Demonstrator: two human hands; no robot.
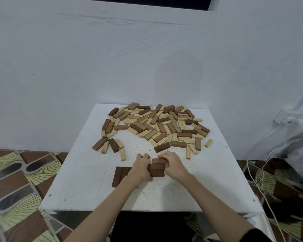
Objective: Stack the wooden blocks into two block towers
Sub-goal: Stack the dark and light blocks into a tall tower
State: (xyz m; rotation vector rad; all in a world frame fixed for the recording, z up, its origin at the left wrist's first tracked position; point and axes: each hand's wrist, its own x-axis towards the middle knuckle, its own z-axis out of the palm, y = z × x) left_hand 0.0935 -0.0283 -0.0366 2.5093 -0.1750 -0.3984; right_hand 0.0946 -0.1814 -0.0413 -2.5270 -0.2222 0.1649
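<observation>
A white square table (87, 189) stands against a pale wall (112, 58), patterned floor (19, 180) on both sides. Both hands curl round a small dark block stack (156, 169): left hand (141, 167) on its left face, right hand (172, 164) over the top. Dark blocks laid flat (120, 175) lie just left of the left hand. Loose wooden blocks (156, 126) spread beyond the hands; bare tabletop lies nearer the person.

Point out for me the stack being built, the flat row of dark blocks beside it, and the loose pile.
stack (156, 170): head view, on the dark front face between the hands.
dark row (120, 175): head view, on the top of the middle block.
loose pile (154, 124): head view, on blocks near the pile's middle.
</observation>
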